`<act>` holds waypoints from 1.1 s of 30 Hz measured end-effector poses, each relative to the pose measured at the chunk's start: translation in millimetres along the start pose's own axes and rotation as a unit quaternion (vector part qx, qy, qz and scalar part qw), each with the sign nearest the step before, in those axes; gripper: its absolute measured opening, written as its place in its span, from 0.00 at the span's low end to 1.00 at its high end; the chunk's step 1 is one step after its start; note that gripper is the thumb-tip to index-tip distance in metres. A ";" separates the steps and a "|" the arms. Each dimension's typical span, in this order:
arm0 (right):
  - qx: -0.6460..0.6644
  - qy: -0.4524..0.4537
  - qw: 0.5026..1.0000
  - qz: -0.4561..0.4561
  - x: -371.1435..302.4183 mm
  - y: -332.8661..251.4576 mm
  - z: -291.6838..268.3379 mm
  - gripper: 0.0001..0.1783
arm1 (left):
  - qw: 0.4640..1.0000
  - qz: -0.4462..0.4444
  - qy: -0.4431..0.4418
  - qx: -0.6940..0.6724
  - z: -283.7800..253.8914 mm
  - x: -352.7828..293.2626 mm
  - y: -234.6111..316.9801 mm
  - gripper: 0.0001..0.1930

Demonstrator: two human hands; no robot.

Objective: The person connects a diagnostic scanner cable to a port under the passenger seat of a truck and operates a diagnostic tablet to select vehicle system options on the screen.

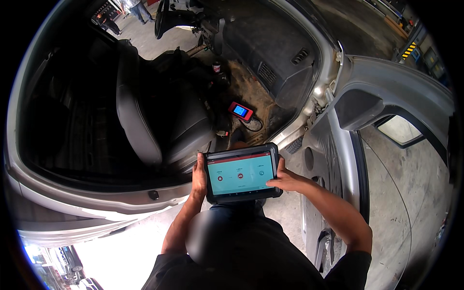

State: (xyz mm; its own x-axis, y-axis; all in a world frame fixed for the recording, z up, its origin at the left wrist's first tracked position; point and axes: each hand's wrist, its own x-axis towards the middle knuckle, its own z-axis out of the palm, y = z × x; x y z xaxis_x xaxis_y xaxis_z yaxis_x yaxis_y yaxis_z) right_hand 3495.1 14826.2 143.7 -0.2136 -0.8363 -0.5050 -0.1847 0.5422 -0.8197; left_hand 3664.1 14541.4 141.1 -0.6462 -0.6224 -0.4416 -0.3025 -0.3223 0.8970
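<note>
A black rugged tablet (pixel 240 175) with a lit teal screen and a red bar along its top is held up in front of me. My left hand (pixel 198 179) grips its left edge, thumb up along the frame. On the right edge my right hand (pixel 286 179) is closed round the casing, its thumb lying over the lower right of the screen. Beyond the tablet, a red handheld device (pixel 240 111) with a lit blue screen rests on the car's footwell floor. A black cable (pixel 260 126) curls from it.
The car seat (pixel 188 123) stands left of the footwell, under the dashboard (pixel 263 43). An opened car door (pixel 333 145) with a side mirror (pixel 399 130) is to my right. A small can (pixel 216 67) sits near the centre console. Other people (pixel 137 9) are at the far upper left.
</note>
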 end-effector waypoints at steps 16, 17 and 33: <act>0.025 -0.005 1.000 -0.016 1.6 5.2 0.8 0.39 | 1.000 0.003 0.002 -0.003 -1.3 1.6 -2.4 0.41; 0.032 0.001 0.999 -0.019 1.0 4.4 1.1 0.39 | 1.000 0.004 0.002 -0.004 -1.1 1.8 -2.5 0.41; 0.029 0.008 0.999 -0.012 0.9 5.4 2.2 0.36 | 1.000 0.001 -0.008 -0.008 3.5 -3.9 6.0 0.39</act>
State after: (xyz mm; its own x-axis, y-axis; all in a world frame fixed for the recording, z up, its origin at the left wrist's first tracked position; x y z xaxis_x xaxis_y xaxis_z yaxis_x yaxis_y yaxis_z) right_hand 3496.1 14828.2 138.2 -0.2242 -0.8477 -0.4808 -0.1334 0.5154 -0.8465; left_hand 3662.4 14544.4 148.2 -0.6578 -0.6115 -0.4399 -0.2901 -0.3332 0.8971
